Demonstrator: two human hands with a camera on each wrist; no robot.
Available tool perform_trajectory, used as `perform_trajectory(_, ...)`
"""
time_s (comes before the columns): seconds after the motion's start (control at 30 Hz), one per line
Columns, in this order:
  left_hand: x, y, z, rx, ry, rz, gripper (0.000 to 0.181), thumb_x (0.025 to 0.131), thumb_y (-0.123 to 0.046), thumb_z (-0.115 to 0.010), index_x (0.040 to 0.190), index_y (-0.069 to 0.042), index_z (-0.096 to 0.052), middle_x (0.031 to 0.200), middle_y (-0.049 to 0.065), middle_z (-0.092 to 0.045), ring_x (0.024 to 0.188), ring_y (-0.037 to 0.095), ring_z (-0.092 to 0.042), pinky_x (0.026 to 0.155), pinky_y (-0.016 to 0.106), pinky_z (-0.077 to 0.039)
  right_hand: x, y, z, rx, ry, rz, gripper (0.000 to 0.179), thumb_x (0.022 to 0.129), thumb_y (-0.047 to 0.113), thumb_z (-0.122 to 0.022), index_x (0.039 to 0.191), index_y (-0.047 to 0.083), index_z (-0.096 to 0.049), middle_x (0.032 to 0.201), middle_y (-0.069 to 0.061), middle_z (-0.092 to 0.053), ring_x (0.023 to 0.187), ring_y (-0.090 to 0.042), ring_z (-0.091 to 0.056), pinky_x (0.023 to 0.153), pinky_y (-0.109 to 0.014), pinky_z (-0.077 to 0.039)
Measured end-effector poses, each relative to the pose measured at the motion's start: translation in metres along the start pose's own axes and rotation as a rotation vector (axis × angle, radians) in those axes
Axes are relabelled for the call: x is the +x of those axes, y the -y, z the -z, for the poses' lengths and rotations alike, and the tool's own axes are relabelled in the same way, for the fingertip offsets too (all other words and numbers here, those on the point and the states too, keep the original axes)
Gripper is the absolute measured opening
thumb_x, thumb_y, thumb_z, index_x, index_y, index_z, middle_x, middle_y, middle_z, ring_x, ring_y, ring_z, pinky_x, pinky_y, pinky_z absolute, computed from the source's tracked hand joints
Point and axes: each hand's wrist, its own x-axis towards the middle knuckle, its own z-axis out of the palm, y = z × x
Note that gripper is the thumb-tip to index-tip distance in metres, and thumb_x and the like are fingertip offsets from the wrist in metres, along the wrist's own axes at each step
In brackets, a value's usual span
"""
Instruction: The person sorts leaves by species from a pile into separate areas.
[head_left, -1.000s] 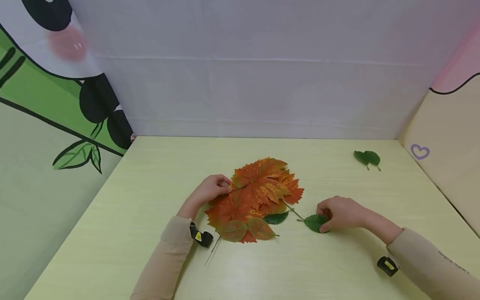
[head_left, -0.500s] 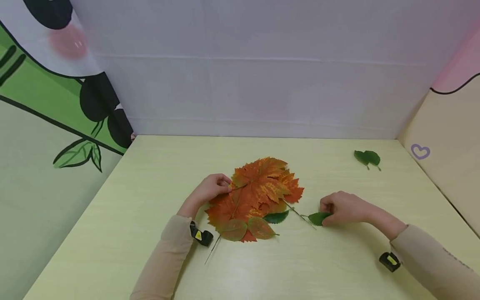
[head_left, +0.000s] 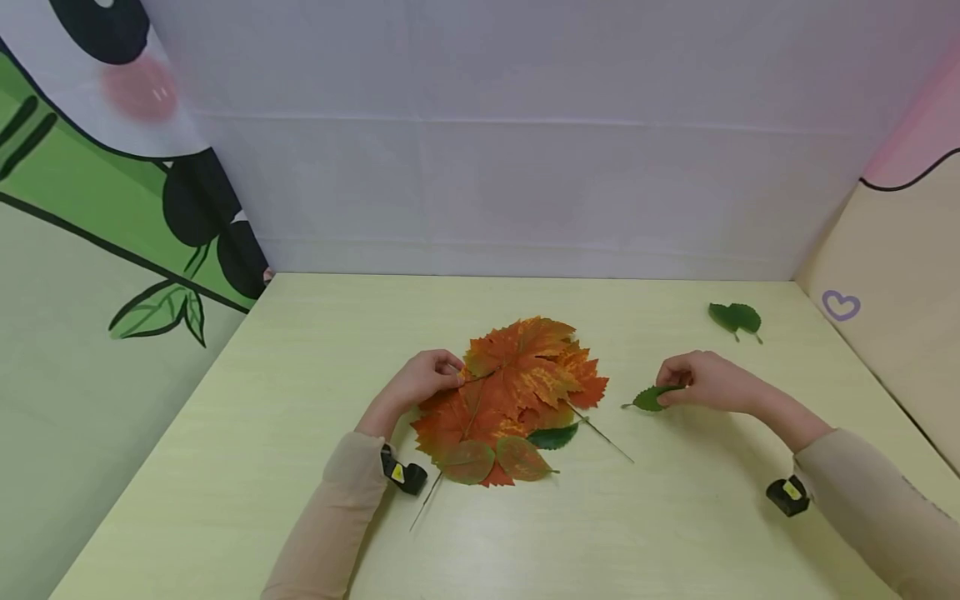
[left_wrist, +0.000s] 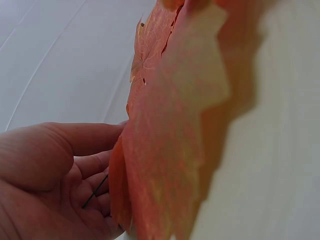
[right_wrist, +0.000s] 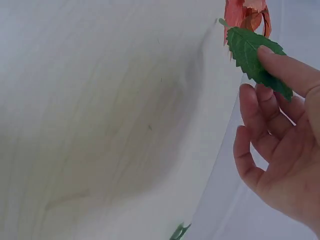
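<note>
My right hand [head_left: 708,382] pinches a green leaf [head_left: 651,398] with a toothed edge, and its short stem points left. In the right wrist view the thumb lies over this leaf [right_wrist: 252,55] while the other fingers curl behind it. On the left, my left hand [head_left: 423,377] pinches the edge of the pile of orange leaves [head_left: 517,375] between thumb and fingers. The left wrist view shows the orange leaves [left_wrist: 160,135] close up, with a thin dark stem [left_wrist: 95,191] across the palm. Against the pile's near side lie a dark green leaf [head_left: 553,437] and two reddish-green leaves [head_left: 467,461].
Two green leaves [head_left: 735,317] lie together at the back right of the pale table [head_left: 337,308]. A thin stem [head_left: 603,435] sticks out from the pile toward the right, and another stem [head_left: 426,502] toward the front. A white backdrop [head_left: 525,192] rises behind the table.
My right hand has carried the green leaf away from the pile, back and to the right, baring the long thin stem beside it. The left hand and the orange leaves have stayed put.
</note>
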Motion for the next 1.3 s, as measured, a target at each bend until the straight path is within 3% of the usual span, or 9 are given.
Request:
perform_trajectory(0.33, 0.000, -0.001, 0.000, -0.007, 0.003, 0.000, 0.021, 0.086, -0.012, -0.060, 0.105, -0.003, -0.059, 0.088, 0.008, -0.063, 0.075, 0.016, -0.055, 0.068, 0.026, -0.045, 0.010, -0.017, 0.009, 0.086, -0.161, -0.084, 0.016, 0.078, 0.023, -0.070, 0.084, 0.011, -0.062, 0.076, 0.002, -0.061, 0.067, -0.007, -0.053, 0.062, -0.024, -0.042)
perform_trajectory(0.83, 0.002, 0.003, -0.001, -0.015, 0.011, -0.001, 0.020, 0.086, -0.013, -0.060, 0.105, -0.004, -0.059, 0.090, 0.008, -0.064, 0.076, 0.016, -0.057, 0.068, 0.027, -0.045, 0.018, -0.038, 0.041, 0.060, -0.270, -0.160, 0.012, 0.084, 0.012, -0.060, 0.092, 0.004, -0.059, 0.087, -0.007, -0.061, 0.074, -0.007, -0.053, 0.065, -0.026, -0.043)
perform_trajectory(1.3, 0.002, 0.004, 0.000, -0.009, 0.014, -0.009, 0.021, 0.087, -0.013, -0.059, 0.105, -0.004, -0.059, 0.091, 0.008, -0.064, 0.077, 0.015, -0.057, 0.069, 0.028, -0.046, 0.030, -0.058, 0.055, 0.030, -0.305, -0.214, 0.030, 0.085, 0.012, -0.059, 0.109, -0.004, -0.053, 0.097, -0.019, -0.057, 0.082, -0.021, -0.053, 0.068, -0.030, -0.042)
